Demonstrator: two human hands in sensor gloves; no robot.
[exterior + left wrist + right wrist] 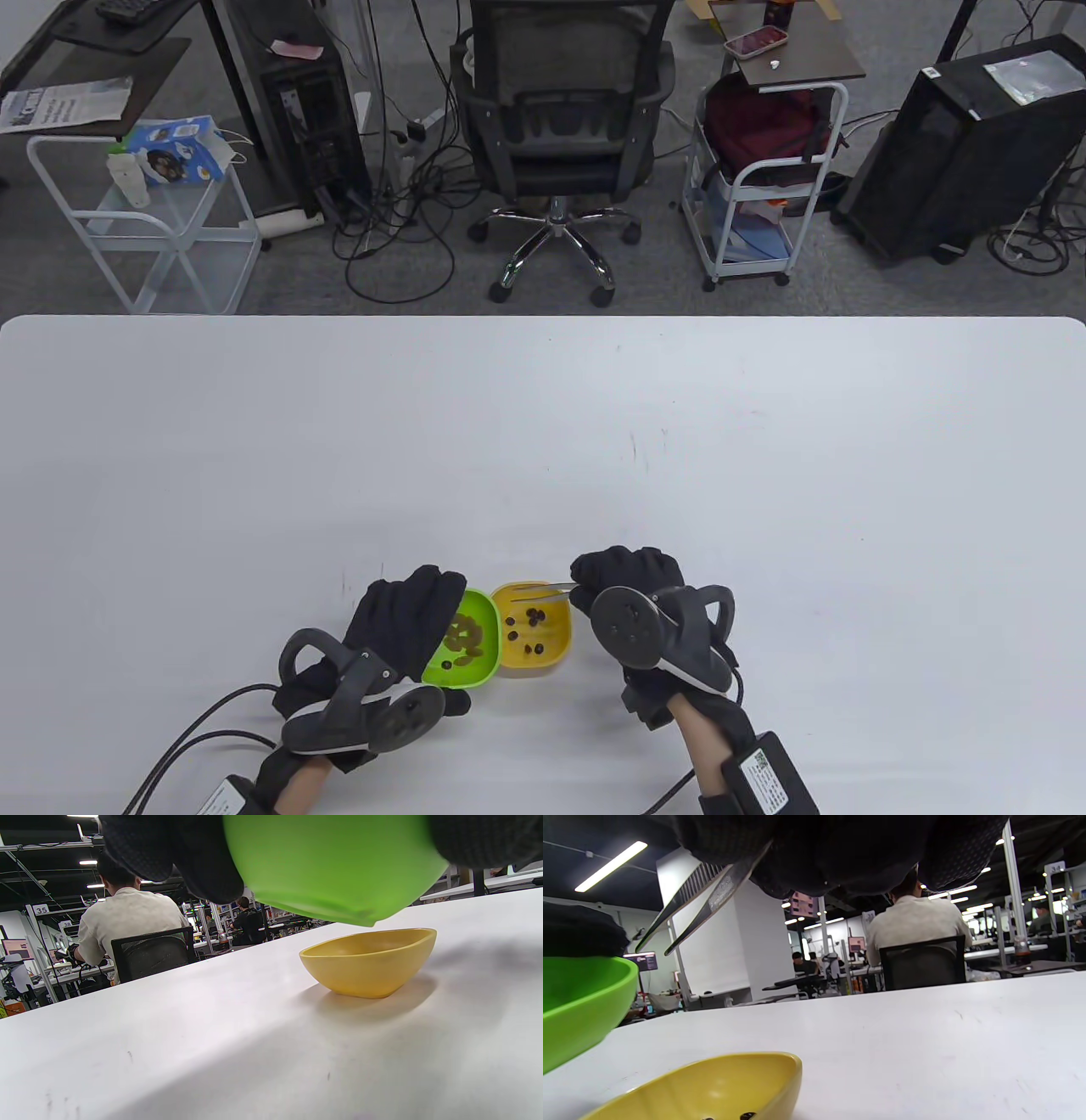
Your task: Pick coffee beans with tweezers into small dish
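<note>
While left hand (399, 624) grips tilted green dish (465, 638) to expose beans, right hand (632, 594) pinches tweezers (543, 591) over yellow dish (547, 658) near bench's front edge.

Beyond the far edge of the white worktop (543, 441) we see a black office chair (560, 127) on a chrome star base, amid loose cables on the grey floor. To its left stands a black computer tower (314, 127), then a white wire cart (144, 221) carrying a blue box (174, 153). To the right, a white trolley (755, 195) holds a dark red bag, with a phone (757, 41) on the board above it. Far right sits another black tower (967, 144). In the wrist views we see a seated person in a light shirt (916, 921).
</note>
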